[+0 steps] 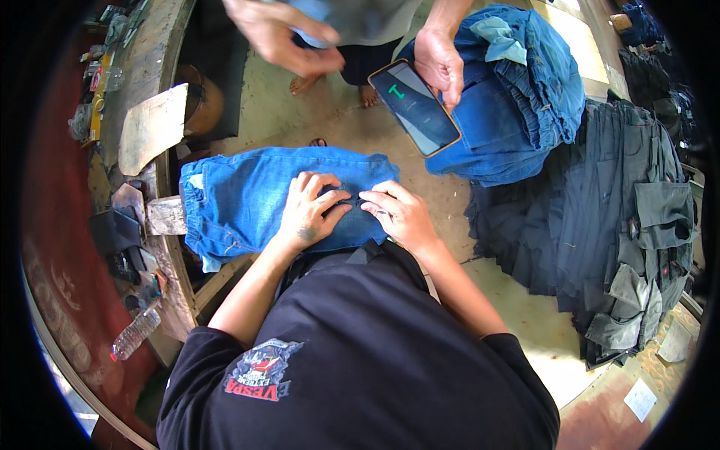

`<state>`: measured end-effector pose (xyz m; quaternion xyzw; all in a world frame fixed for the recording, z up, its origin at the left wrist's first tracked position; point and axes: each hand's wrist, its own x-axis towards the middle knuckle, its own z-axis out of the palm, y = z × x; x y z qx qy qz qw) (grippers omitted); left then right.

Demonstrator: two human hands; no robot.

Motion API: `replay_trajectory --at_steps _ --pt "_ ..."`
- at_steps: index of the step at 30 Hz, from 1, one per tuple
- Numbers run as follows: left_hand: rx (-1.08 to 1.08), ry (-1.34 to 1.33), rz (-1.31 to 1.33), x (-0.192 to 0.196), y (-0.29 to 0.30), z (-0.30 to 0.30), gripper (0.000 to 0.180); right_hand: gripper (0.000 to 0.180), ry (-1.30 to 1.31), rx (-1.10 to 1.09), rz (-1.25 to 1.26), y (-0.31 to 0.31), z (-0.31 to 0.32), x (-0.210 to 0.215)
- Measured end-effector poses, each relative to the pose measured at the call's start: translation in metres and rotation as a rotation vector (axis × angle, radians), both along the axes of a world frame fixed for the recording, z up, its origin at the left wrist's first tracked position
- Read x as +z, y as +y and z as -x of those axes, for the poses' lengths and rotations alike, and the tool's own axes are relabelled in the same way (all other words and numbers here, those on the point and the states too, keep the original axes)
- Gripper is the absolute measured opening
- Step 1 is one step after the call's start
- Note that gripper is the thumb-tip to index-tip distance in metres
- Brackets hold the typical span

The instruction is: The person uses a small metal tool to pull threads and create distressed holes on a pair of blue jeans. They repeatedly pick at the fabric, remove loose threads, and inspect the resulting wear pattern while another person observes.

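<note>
A pair of blue denim shorts (247, 195) lies flat in front of me, its elastic waistband to the left. My left hand (309, 210) presses on the right part of the fabric, fingers spread and bent. My right hand (401, 214) rests beside it at the shorts' right edge, fingertips pinching the denim. The two hands almost touch.
Another person stands ahead, one hand (439, 64) holding a phone (415, 106) with a lit screen, the other hand (281, 34) raised. A pile of blue jeans (525, 97) and a stack of dark grey cargo garments (622, 217) lie right. A cluttered workbench (142, 112) and plastic bottle (135, 334) are left.
</note>
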<state>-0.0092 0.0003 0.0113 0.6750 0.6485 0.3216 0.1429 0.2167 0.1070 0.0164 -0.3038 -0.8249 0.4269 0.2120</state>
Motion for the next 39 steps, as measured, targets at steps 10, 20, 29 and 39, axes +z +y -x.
replay_trajectory --at_steps 10,20,29,39 --pt "0.010 -0.024 0.008 -0.001 0.003 -0.001 0.020 0.031 -0.017 -0.035 0.029 0.004 -0.021 -0.008" --pt "0.026 -0.051 -0.026 -0.006 0.000 0.000 0.029 0.030 -0.023 -0.123 -0.010 0.000 -0.021 -0.008" --pt "0.131 0.122 0.127 0.006 -0.011 -0.003 0.065 0.052 -0.326 -0.059 -0.124 -0.017 -0.020 0.015" --pt "0.123 0.092 0.031 -0.004 -0.011 -0.022 0.022 0.019 -0.248 -0.112 -0.130 -0.011 0.001 0.009"
